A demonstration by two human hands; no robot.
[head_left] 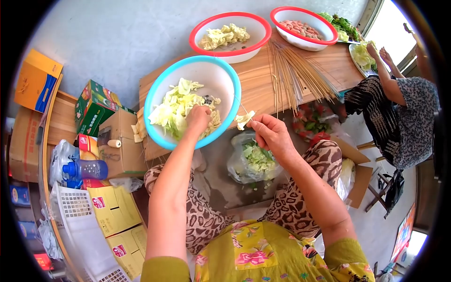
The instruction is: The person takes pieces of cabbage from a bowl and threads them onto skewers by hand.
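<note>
My left hand [199, 120] reaches into the blue-rimmed basin [230, 84], its fingers down among pale cabbage leaves [171, 110]; the fingertips are hidden. To the right of the basin, my right hand [272, 134] pinches a thin skewer. A pale piece of cabbage [244, 120] is on that skewer, close to my fingertips. Below my right hand, a clear plastic bag [237, 162] of chopped greens [258, 157] rests on the floor between my knees.
Many loose skewers [300, 75] lie on the wooden table [256, 77]. Behind are red-rimmed basins of cabbage [225, 36] and pinkish pieces [300, 29]. A co-worker [399, 105] sits at the right beside a plate of leaves [365, 58]. Boxes [112, 207] and a blue bottle [87, 169] stand left.
</note>
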